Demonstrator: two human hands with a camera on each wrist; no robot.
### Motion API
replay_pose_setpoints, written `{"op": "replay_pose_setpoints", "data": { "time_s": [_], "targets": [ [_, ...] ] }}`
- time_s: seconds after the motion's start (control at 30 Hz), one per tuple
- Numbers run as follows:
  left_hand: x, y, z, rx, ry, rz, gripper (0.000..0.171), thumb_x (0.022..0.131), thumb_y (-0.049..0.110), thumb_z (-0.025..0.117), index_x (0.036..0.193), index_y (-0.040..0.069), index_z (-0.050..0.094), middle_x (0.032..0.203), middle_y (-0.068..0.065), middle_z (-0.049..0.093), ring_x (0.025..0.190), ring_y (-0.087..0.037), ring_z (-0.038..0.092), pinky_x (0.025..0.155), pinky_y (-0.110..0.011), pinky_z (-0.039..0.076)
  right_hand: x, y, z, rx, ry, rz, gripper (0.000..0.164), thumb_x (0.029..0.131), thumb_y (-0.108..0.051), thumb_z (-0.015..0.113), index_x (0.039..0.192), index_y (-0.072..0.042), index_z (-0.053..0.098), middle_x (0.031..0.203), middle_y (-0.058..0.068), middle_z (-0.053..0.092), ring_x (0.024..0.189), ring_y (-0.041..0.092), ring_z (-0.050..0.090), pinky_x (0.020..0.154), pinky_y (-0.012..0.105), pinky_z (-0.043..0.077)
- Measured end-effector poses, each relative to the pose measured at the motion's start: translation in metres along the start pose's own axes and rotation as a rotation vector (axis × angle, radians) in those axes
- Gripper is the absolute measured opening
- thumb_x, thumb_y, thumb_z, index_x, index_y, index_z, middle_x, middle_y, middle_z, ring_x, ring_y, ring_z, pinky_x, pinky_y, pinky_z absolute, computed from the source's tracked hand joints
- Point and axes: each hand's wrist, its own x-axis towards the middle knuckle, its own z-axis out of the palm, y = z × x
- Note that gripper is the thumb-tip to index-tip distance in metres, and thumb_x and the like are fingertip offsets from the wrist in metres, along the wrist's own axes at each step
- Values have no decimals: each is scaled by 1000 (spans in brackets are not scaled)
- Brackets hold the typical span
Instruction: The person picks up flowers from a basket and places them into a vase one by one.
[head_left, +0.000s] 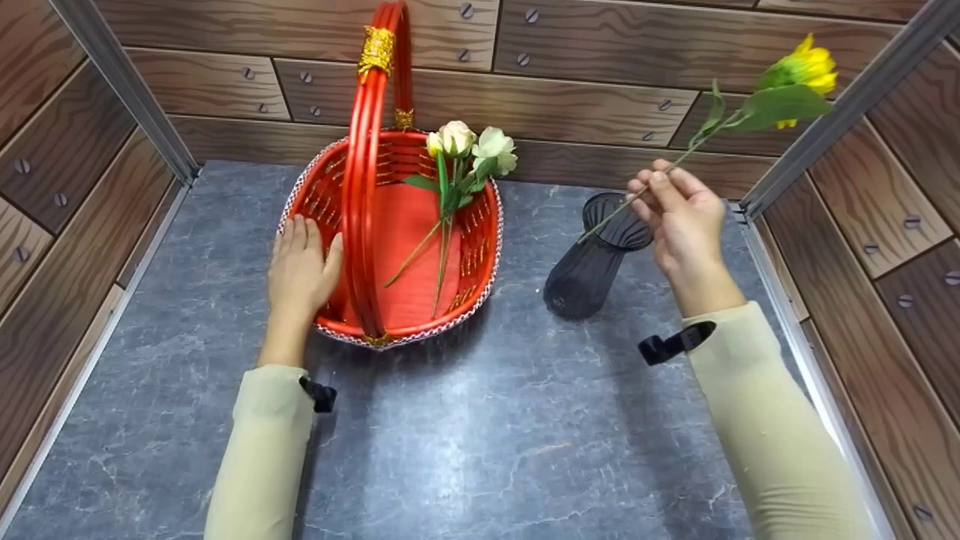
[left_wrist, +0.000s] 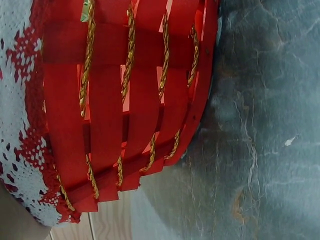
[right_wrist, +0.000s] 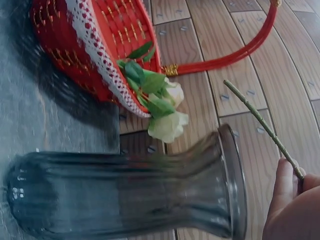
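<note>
My right hand [head_left: 686, 225] pinches the thin stem of a yellow flower [head_left: 810, 67], sunflower-like with broad green leaves. Its bare stem end [right_wrist: 235, 87] points down towards the mouth of a dark, ribbed glass vase [head_left: 585, 277]; in the right wrist view the tip is apart from the flared rim. My left hand [head_left: 300, 262] rests over the left rim of a red woven basket [head_left: 480, 289], fingers extended and thumb on the inner side. White roses [head_left: 457, 139] with green leaves lean on the basket's far right rim, their stems lying inside.
A tall red handle [head_left: 364, 165] with gold wrapping arches over the basket. Wood-patterned panels [head_left: 570, 105] wall in the grey marbled tabletop [head_left: 450, 450] at the back and both sides. White lace trim [right_wrist: 100, 55] runs along the basket's edge.
</note>
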Motion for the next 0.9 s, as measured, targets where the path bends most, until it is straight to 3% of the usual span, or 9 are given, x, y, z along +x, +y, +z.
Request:
{"op": "replay_pose_setpoints", "data": {
  "time_s": [0.5,0.9],
  "targets": [
    [2,1,1,-3,-14,-2,73,106,48,29,151,-10,30,161,-28,19,152,-41,10,125,-51,6,7,-20,-18,17,46,-58,21,89,3,69,109,5,64,87,16,71,78,24,73,73,33,62],
    [2,1,2,-7,-9,-3,73,106,48,29,151,-10,31,161,-27,21,152,-40,11,125,-50,7,12,-14,-28,-58,46,-108,21,88,4,70,109,5,66,87,16,71,75,23,73,73,34,62]
  ]
}}
